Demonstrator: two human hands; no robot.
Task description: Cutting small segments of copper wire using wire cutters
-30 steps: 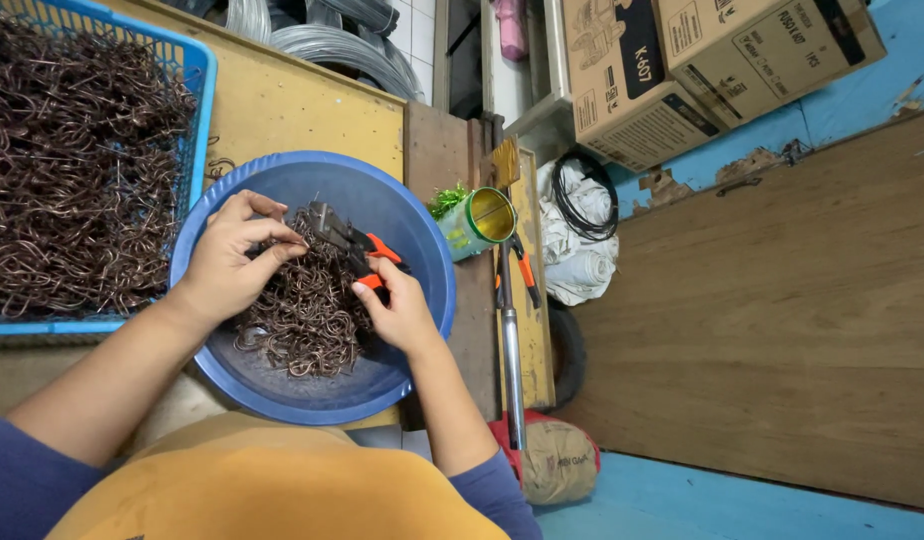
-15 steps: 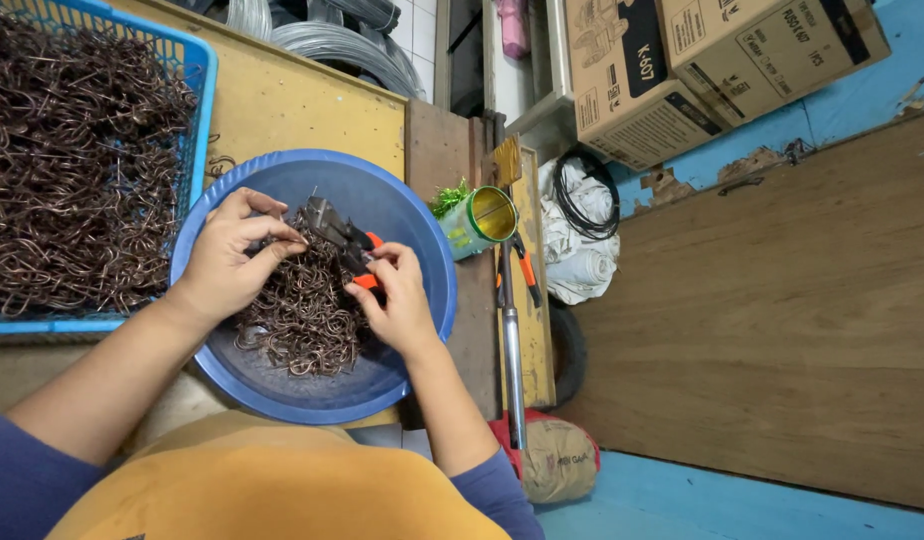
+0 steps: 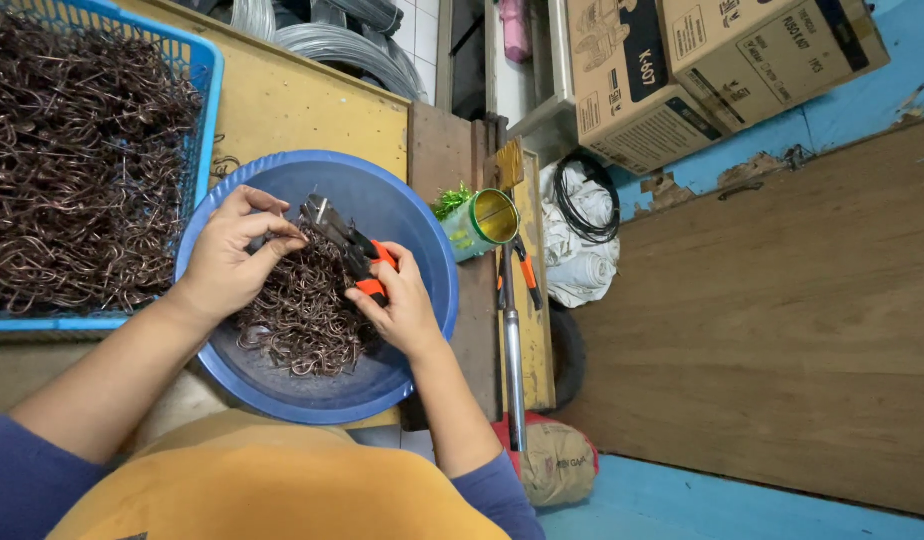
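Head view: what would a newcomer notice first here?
The round blue basin at centre, heaped with brown bent wire pieces. Over it the right hand grips orange-handled pliers, while the left hand pinches a wire at their tip. On the far left, a blue crate brims with more wire.

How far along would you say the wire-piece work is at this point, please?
Done: a modest heap of wire pieces lies in the blue basin. In hand: the right hand grips orange-handled pliers; the left hand pinches a piece at their tip. Left: the blue crate looks full.
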